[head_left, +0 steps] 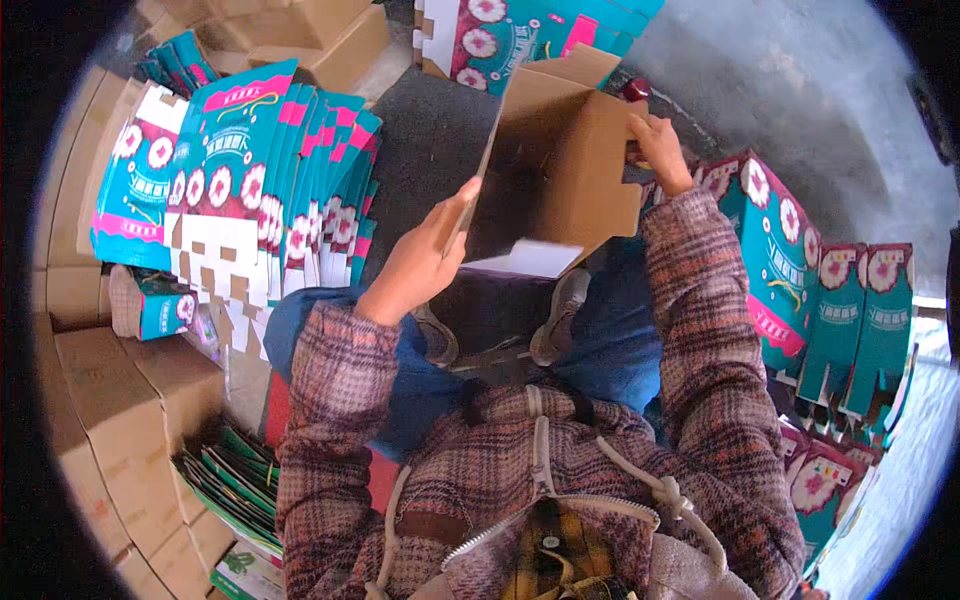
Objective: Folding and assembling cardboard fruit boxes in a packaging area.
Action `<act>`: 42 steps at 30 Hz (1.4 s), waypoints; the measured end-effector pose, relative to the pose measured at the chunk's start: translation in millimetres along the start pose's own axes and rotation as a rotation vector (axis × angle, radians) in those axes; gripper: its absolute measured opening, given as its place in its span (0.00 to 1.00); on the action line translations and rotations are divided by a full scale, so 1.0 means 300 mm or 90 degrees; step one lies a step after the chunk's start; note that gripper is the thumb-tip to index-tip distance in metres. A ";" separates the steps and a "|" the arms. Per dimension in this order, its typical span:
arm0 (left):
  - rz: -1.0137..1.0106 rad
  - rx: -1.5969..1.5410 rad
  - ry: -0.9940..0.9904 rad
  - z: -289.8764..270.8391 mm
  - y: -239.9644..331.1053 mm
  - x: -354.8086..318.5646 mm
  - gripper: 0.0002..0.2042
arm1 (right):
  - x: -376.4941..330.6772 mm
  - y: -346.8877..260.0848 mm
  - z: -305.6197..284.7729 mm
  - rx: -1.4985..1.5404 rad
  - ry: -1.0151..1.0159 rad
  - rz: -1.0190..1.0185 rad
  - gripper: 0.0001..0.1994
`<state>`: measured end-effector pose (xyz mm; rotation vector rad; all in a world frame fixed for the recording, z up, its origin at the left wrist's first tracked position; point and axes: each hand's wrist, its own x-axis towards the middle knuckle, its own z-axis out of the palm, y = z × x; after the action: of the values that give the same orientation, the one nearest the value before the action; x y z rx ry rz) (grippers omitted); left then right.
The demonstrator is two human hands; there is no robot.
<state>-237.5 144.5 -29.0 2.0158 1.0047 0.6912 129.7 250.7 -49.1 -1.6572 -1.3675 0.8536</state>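
The left hand (425,255) and right hand (660,150) grasp opposite walls of an open box (590,165); flattened teal boxes (222,150) crowd around, brown cartons (140,385) at left.

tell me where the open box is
In the head view, the open box is upper middle, between the left hand and the right hand, beyond the shoes.

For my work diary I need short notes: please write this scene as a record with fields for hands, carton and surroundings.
left hand: grips left panel of open cardboard carton, brown inside
right hand: at the carton's right wall, exact grip unclear
carton state: open, inside visible
left side: flattened teal-and-pink printed cardboard packages; plain brown cardboard boxes
right side: more teal printed cardboard packaging
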 end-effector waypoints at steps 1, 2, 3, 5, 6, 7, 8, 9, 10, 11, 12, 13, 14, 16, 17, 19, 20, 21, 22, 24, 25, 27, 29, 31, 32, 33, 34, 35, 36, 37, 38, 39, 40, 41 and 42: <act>-0.019 0.018 -0.012 -0.004 -0.005 -0.010 0.31 | -0.021 -0.029 0.034 -0.027 0.012 0.033 0.17; -0.016 0.022 -0.016 -0.001 -0.001 -0.002 0.31 | -0.015 -0.017 0.043 -0.022 0.016 0.033 0.17; 0.010 0.108 -0.030 0.002 0.002 0.007 0.31 | -0.010 -0.006 0.052 -0.016 0.034 -0.004 0.17; 0.083 0.215 -0.038 0.005 -0.002 0.016 0.33 | -0.003 -0.006 0.071 -0.019 0.039 -0.019 0.17; 0.092 0.218 -0.041 0.015 -0.002 0.029 0.33 | 0.016 0.032 0.058 -0.017 0.049 -0.020 0.17; 0.106 0.194 -0.052 0.027 -0.003 0.038 0.33 | 0.036 0.069 0.052 -0.074 0.075 -0.083 0.17; 0.112 0.170 -0.063 0.036 -0.008 0.036 0.34 | 0.038 0.069 0.061 -0.129 0.093 -0.144 0.17; 0.107 0.169 -0.072 0.035 -0.014 0.034 0.36 | 0.035 0.071 0.064 -0.148 0.113 -0.140 0.18; 0.111 0.171 -0.075 0.036 -0.019 0.034 0.36 | 0.036 0.071 0.069 -0.147 0.118 -0.139 0.18; 0.122 0.203 -0.087 0.036 -0.017 0.033 0.36 | 0.031 0.067 0.072 -0.141 0.117 -0.131 0.18; 0.134 0.236 -0.099 0.038 -0.013 0.033 0.37 | 0.025 0.064 0.072 -0.135 0.115 -0.124 0.18; 0.138 0.236 -0.103 0.044 -0.007 0.035 0.37 | 0.018 0.061 0.068 -0.136 0.115 -0.108 0.18; 0.134 0.245 -0.099 0.043 -0.002 0.027 0.37 | 0.000 0.027 0.080 -0.134 0.113 -0.107 0.18; 0.127 0.259 -0.093 0.037 0.003 0.012 0.37 | -0.041 -0.061 0.097 -0.109 0.063 -0.050 0.18; 0.131 0.281 -0.101 0.044 0.012 0.021 0.37 | -0.033 -0.041 0.082 -0.112 0.073 -0.049 0.18; 0.145 0.301 -0.112 0.060 0.025 0.044 0.38 | 0.000 0.036 0.059 -0.122 0.116 -0.088 0.17; 0.146 0.304 -0.113 0.063 0.024 0.042 0.38 | -0.001 0.037 0.061 -0.121 0.118 -0.087 0.17; 0.147 0.306 -0.113 0.067 0.022 0.042 0.38 | -0.001 0.038 0.068 -0.130 0.124 -0.100 0.17; 0.149 0.306 -0.114 0.070 0.021 0.043 0.38 | -0.003 0.039 0.075 -0.138 0.129 -0.113 0.17; 0.136 0.320 -0.120 0.069 0.019 0.032 0.37 | -0.013 0.014 0.079 -0.166 0.114 -0.095 0.17; 0.134 0.321 -0.120 0.071 0.019 0.029 0.37 | -0.017 0.005 0.086 -0.166 0.108 -0.099 0.17; 0.136 0.342 -0.127 0.084 0.021 0.032 0.34 | -0.024 -0.007 0.092 -0.166 0.099 -0.104 0.17; 0.140 0.355 -0.132 0.102 0.010 0.026 0.33 | -0.035 -0.014 0.087 -0.192 0.099 -0.135 0.17; 0.133 0.353 -0.139 0.108 0.005 0.013 0.29 | -0.039 -0.021 0.086 -0.161 0.091 -0.144 0.17; 0.134 0.354 -0.143 0.105 0.001 0.007 0.29 | -0.041 -0.007 0.074 -0.134 0.093 -0.148 0.17; 0.135 0.296 -0.162 0.098 -0.007 -0.005 0.28 | -0.033 0.004 0.069 -0.154 0.105 -0.151 0.18; 0.137 0.239 -0.182 0.090 -0.012 -0.016 0.28 | -0.028 0.015 0.065 -0.151 0.106 -0.148 0.18; 0.135 0.188 -0.195 0.085 -0.013 -0.030 0.28 | -0.029 0.017 0.063 -0.148 0.105 -0.134 0.18; 0.136 0.187 -0.200 0.092 -0.008 -0.041 0.28 | -0.032 0.017 0.063 -0.145 0.104 -0.119 0.18; 0.115 0.241 -0.180 0.102 0.001 -0.050 0.29 | -0.030 0.021 0.068 -0.145 0.107 -0.115 0.18; 0.092 0.298 -0.156 0.109 0.014 -0.056 0.30 | -0.019 0.017 0.079 -0.139 0.107 -0.115 0.18; 0.096 0.319 -0.072 0.141 0.016 -0.054 0.29 | -0.014 0.015 0.085 -0.135 0.107 -0.116 0.18; 0.096 0.320 -0.072 0.181 0.018 -0.045 0.29 | -0.022 0.016 0.084 -0.134 0.107 -0.116 0.18; 0.036 0.338 0.015 0.214 0.011 -0.044 0.28 | -0.035 -0.007 0.109 -0.135 0.106 -0.125 0.18; -0.014 0.348 0.098 0.250 0.026 -0.025 0.28 | -0.045 -0.010 0.103 -0.143 0.115 -0.130 0.18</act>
<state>-183.6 105.7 -65.7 2.4363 1.4233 0.6107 98.6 242.6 -60.3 -1.6794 -1.5160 0.4347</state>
